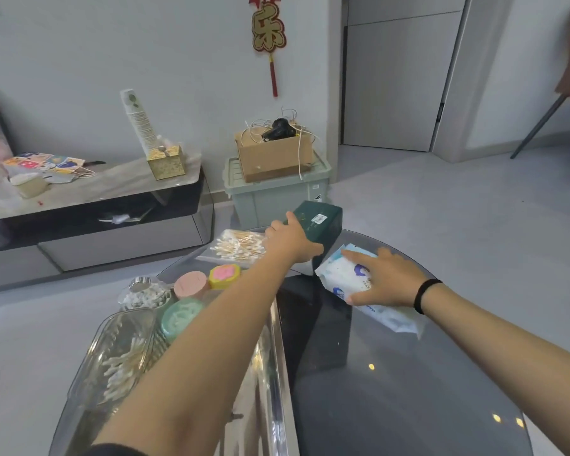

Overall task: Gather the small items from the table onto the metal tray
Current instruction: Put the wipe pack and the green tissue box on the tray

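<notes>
My left hand (292,240) grips a dark green box (320,222) at the far edge of the dark glass table (392,373), holding it tilted. My right hand (387,279) lies on a white and blue tissue pack (346,274) on the glass, its fingers curled over the pack. The metal tray (273,373) runs along the table's left side, under my left forearm. On it stand a pink round tin (191,284), a yellow and pink tin (224,275), a mint green tin (181,315), a clear bag of cotton swabs (237,246) and a clear box of swabs (119,357).
A small glass jar (144,294) of white pieces stands at the tray's left. Beyond the table, a green plastic bin (277,199) carries a cardboard box (273,156). A low TV cabinet (89,205) lines the left wall. A chair leg (540,126) shows far right.
</notes>
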The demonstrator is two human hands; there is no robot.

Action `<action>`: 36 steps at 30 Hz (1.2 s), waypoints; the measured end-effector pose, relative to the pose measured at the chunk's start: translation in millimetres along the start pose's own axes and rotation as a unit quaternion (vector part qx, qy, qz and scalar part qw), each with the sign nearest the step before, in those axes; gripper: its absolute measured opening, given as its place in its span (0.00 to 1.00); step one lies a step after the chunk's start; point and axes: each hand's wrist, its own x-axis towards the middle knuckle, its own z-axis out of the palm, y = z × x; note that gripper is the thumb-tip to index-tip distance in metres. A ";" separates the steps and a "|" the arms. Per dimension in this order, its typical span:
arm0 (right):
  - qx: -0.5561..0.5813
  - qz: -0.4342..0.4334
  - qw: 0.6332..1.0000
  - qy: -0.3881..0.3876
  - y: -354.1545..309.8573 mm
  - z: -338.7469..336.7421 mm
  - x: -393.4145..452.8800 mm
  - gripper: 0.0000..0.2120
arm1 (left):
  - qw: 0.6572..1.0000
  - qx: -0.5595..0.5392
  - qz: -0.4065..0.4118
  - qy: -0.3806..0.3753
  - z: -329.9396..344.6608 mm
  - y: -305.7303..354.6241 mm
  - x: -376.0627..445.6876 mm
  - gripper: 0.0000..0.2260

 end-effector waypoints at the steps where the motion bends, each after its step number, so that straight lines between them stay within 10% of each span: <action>1: 0.019 -0.003 1.000 0.013 0.4 -1.6 -3.6 0.45 | 1.000 -0.028 0.005 0.006 -2.4 1.1 -2.1 0.45; 9: 0.105 -0.029 0.992 0.063 -14.3 -19.3 -62.2 0.47 | 0.981 -0.142 0.096 0.087 -65.9 -15.9 -71.9 0.41; 36: 0.119 -0.169 0.978 0.042 -135.6 -2.3 -179.0 0.49 | 0.989 -0.094 0.060 -0.101 -73.9 -231.0 -317.2 0.44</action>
